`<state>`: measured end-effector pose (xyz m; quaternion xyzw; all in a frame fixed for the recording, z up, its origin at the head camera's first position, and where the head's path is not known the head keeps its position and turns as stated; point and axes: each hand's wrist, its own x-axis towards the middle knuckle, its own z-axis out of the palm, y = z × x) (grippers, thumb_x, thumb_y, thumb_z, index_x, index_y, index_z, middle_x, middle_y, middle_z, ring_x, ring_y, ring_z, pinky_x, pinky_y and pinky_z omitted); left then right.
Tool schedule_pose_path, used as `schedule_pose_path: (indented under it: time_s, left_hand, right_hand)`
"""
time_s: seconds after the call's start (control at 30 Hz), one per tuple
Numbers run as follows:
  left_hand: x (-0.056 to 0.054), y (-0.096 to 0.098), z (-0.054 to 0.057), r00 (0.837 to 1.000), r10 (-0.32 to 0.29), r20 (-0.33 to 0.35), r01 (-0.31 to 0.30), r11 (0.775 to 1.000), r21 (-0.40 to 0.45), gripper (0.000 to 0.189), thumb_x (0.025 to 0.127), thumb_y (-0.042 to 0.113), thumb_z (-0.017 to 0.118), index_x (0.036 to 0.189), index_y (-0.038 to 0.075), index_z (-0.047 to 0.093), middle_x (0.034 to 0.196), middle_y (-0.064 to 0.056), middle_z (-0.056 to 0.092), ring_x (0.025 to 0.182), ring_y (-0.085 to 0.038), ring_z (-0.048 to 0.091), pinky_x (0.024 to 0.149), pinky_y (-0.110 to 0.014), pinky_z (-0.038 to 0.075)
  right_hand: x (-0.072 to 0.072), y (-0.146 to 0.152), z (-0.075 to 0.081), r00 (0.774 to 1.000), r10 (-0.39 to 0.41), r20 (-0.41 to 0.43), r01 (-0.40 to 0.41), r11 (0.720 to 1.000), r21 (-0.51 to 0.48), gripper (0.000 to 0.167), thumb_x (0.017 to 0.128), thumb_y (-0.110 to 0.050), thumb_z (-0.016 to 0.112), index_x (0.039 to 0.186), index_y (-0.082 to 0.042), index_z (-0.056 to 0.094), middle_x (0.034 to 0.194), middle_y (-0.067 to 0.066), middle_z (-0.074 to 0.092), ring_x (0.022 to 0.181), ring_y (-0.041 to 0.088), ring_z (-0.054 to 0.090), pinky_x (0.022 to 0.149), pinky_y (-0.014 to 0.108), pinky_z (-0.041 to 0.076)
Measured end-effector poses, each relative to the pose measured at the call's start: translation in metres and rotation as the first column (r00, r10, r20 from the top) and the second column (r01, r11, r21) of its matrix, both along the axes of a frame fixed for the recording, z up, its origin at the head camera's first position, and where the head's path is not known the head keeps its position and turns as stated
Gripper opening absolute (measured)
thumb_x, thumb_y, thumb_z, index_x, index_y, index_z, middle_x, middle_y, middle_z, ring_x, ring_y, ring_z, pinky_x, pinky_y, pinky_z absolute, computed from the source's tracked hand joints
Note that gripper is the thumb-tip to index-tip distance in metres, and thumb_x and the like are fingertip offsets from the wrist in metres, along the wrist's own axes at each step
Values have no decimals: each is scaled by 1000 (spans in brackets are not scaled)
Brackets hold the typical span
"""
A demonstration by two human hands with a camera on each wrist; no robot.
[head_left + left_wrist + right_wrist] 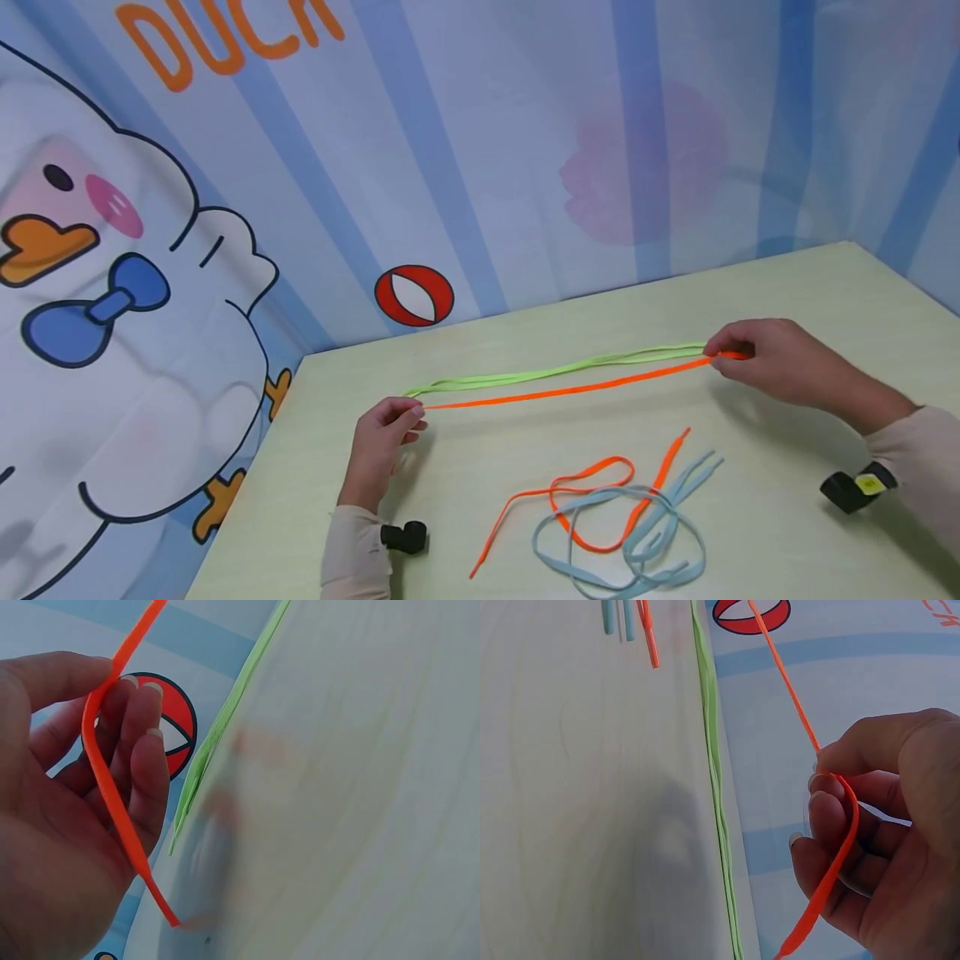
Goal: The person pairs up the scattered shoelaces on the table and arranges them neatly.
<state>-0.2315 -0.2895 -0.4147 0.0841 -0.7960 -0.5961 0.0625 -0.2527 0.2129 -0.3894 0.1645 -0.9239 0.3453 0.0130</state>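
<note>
An orange shoelace is stretched taut between my two hands above the table. My left hand pinches it near one end between thumb and fingers; in the left wrist view the loose end of the orange shoelace hangs across the palm. My right hand pinches the other end, and in the right wrist view a short tail of the orange shoelace drops past the fingers. Just behind it, a green shoelace lies lengthwise on the table in doubled strands, apart from the hands in the wrist views.
Nearer the front, a second orange shoelace lies loosely looped, tangled with light blue shoelaces. The pale table meets a printed cloth backdrop at its far edge. A black wrist camera sits on the left sleeve.
</note>
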Motion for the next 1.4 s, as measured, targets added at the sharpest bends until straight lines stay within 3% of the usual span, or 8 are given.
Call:
schedule_pose_path:
  time_s: [0.17, 0.47, 0.7, 1.1, 1.4]
  left_hand:
    - [0, -1, 0, 1000, -3, 3, 3, 1000, -13, 24, 95, 13, 68, 113, -3, 66, 105, -11, 67, 91, -21, 68, 80, -32, 54]
    - [4, -2, 4, 997, 6, 72, -1, 997, -79, 23, 97, 17, 67, 114, 2, 67, 110, -12, 66, 97, -23, 67, 83, -31, 52]
    - [3, -6, 2, 995, -27, 95, 38, 993, -114, 20, 97, 15, 64, 114, 4, 69, 110, -12, 67, 96, -23, 65, 85, -34, 50]
    - [5, -9, -1, 993, -17, 117, 40, 980, -194, 22, 97, 21, 66, 116, 12, 73, 103, -10, 68, 90, -26, 58, 71, -32, 47]
    - [4, -8, -1, 993, 8, 122, 17, 979, -205, 24, 96, 13, 66, 118, 12, 72, 106, -9, 67, 87, -26, 56, 69, -32, 47]
  right_hand:
    - [-2, 2, -2, 1000, 24, -1, -24, 999, 38, 21, 93, -16, 68, 111, -4, 71, 96, 2, 66, 83, 20, 55, 66, 33, 49]
    - [-4, 6, -5, 998, 63, 28, -65, 997, 51, 19, 94, -15, 69, 109, -4, 72, 94, 1, 66, 79, 18, 54, 64, 32, 48]
    - [-6, 6, -6, 998, 58, 33, -61, 995, 83, 18, 93, -13, 68, 108, -5, 72, 91, -1, 65, 78, 18, 54, 64, 32, 49]
    - [-10, 11, -16, 995, 84, 50, -91, 984, 152, 20, 91, -10, 66, 110, -4, 70, 91, 0, 64, 73, 16, 54, 61, 33, 48]
    - [-13, 15, -19, 996, 52, 76, -67, 977, 202, 21, 92, -15, 67, 109, -3, 68, 91, 2, 65, 71, 16, 54, 58, 34, 46]
